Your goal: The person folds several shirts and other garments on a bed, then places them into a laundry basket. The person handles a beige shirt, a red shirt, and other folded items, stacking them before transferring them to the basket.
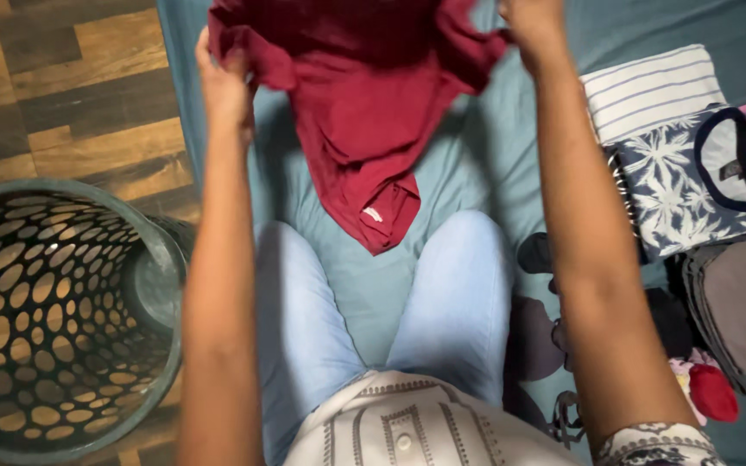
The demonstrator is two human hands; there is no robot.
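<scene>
The teal bedsheet [477, 164] runs out of view at the top and right, and a dark printed figure on it is half covered by the person's right forearm and pale blue trouser legs [459, 293]. The dark red cotton shirt [356, 112] hangs above the sheet between the raised arms, its upper part cut off by the top edge, its lower end drooping just above the knees. On the wooden floor at the left stands a round green plastic laundry basket [161, 259] with oval holes in its wall; nothing can be seen inside it. At the right lies a stack of folded clothes: a white striped piece [649, 86], a navy leaf-print shirt [675, 190], grey garments [740, 302] partly cropped. The left hand [224, 86] is clenched on the shirt's edge. The right hand [533, 26], mostly cut off, pinches the other edge.
</scene>
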